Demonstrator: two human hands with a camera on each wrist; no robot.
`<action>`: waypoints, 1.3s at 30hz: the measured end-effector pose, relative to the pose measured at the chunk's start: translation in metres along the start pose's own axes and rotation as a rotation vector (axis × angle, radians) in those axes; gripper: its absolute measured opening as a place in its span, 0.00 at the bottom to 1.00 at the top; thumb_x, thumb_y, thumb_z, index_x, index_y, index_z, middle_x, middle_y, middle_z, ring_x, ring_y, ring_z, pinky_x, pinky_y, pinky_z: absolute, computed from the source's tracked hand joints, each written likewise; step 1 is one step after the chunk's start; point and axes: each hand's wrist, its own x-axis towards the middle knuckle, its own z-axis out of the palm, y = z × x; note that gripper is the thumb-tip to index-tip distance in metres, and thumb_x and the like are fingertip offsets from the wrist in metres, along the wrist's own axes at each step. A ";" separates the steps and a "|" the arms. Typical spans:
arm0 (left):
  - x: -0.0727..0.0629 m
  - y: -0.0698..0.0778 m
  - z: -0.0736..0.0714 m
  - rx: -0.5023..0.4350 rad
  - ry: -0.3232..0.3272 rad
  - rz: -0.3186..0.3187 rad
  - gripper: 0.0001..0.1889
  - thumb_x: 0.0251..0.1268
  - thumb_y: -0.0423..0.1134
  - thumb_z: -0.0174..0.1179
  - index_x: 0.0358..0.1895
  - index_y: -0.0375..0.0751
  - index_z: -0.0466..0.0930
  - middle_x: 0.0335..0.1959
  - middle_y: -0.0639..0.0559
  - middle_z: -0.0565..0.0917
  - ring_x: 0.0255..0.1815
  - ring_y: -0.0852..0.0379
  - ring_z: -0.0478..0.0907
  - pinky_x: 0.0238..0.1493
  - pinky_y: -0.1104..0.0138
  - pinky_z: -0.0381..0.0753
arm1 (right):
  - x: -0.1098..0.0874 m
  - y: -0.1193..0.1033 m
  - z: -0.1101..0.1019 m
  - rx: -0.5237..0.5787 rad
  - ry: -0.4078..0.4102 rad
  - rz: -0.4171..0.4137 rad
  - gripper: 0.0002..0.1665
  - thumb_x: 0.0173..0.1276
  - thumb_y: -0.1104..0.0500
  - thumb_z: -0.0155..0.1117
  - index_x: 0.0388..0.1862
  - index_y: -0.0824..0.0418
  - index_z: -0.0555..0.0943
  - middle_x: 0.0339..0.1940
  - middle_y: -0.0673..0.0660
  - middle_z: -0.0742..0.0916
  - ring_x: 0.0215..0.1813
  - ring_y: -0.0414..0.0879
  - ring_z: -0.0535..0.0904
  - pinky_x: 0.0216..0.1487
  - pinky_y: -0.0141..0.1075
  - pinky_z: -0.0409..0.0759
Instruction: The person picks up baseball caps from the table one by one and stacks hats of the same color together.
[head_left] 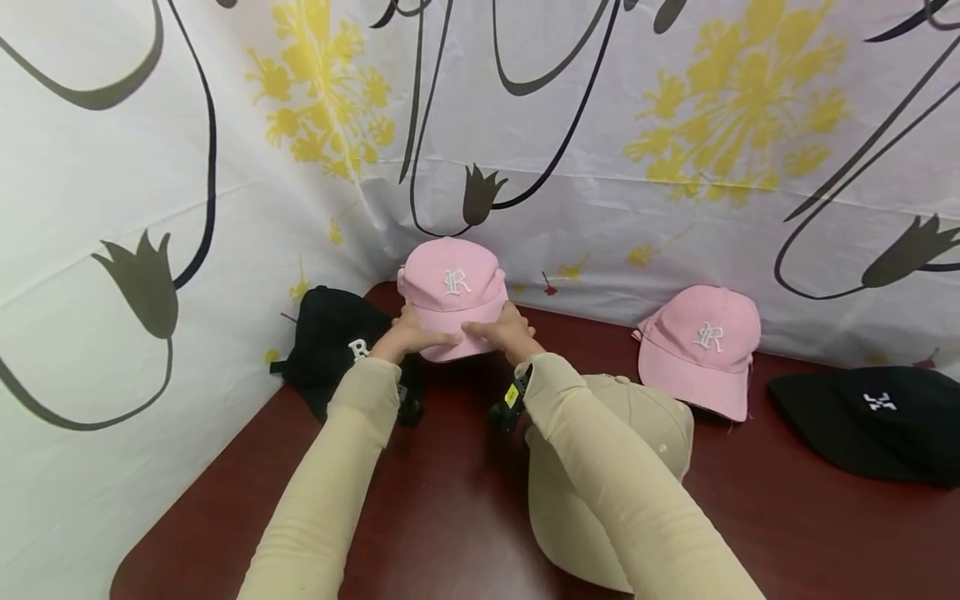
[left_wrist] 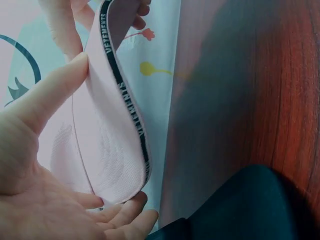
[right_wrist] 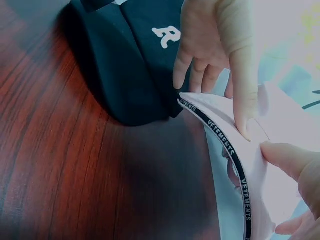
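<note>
In the head view a pink baseball cap with a white raised R faces me near the back left of the table. My left hand and right hand grip its brim from both sides, thumbs on top and fingers round the edges. Black tape lettered VETEMENTS lines the brim along its edge in the left wrist view. Seen from the right wrist, the two thumbs press close together on the brim. Left of my left hand lies a black cap with a white R.
A beige cap lies partly under my right forearm. Farther right on the dark red table are a second pink cap and another black cap. Patterned white cloth hangs behind and to the left.
</note>
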 end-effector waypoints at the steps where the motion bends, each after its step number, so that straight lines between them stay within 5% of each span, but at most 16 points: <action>1: -0.001 0.000 -0.001 -0.005 0.001 0.012 0.58 0.48 0.50 0.67 0.70 0.30 0.31 0.70 0.32 0.42 0.67 0.33 0.40 0.64 0.49 0.48 | -0.001 0.000 -0.001 0.007 0.001 0.004 0.46 0.52 0.51 0.71 0.66 0.65 0.62 0.59 0.66 0.71 0.57 0.63 0.61 0.57 0.51 0.56; 12: -0.014 0.005 -0.004 -0.002 0.008 0.091 0.60 0.43 0.46 0.71 0.70 0.34 0.32 0.68 0.33 0.45 0.64 0.36 0.47 0.63 0.49 0.52 | -0.011 -0.004 -0.012 0.097 0.032 -0.082 0.42 0.49 0.57 0.73 0.63 0.61 0.67 0.60 0.61 0.73 0.60 0.63 0.56 0.60 0.51 0.56; 22: -0.027 0.007 -0.005 0.131 0.023 0.164 0.58 0.44 0.48 0.70 0.69 0.29 0.35 0.65 0.28 0.48 0.61 0.32 0.49 0.59 0.46 0.57 | -0.025 -0.005 -0.018 0.106 -0.045 -0.086 0.50 0.52 0.55 0.71 0.70 0.60 0.55 0.64 0.63 0.68 0.62 0.59 0.55 0.61 0.47 0.61; 31: -0.045 0.007 -0.011 0.178 0.019 0.170 0.58 0.44 0.49 0.70 0.68 0.28 0.36 0.65 0.28 0.50 0.61 0.32 0.49 0.58 0.45 0.57 | -0.041 -0.003 -0.019 0.007 -0.099 -0.146 0.57 0.51 0.53 0.72 0.72 0.63 0.48 0.65 0.68 0.66 0.65 0.60 0.58 0.62 0.48 0.59; 39: -0.057 -0.002 -0.012 0.178 0.020 0.257 0.62 0.42 0.47 0.71 0.71 0.35 0.30 0.67 0.31 0.49 0.60 0.31 0.50 0.57 0.43 0.56 | -0.057 0.006 -0.017 -0.025 -0.130 -0.256 0.59 0.50 0.54 0.73 0.72 0.63 0.46 0.63 0.67 0.69 0.60 0.58 0.66 0.58 0.46 0.65</action>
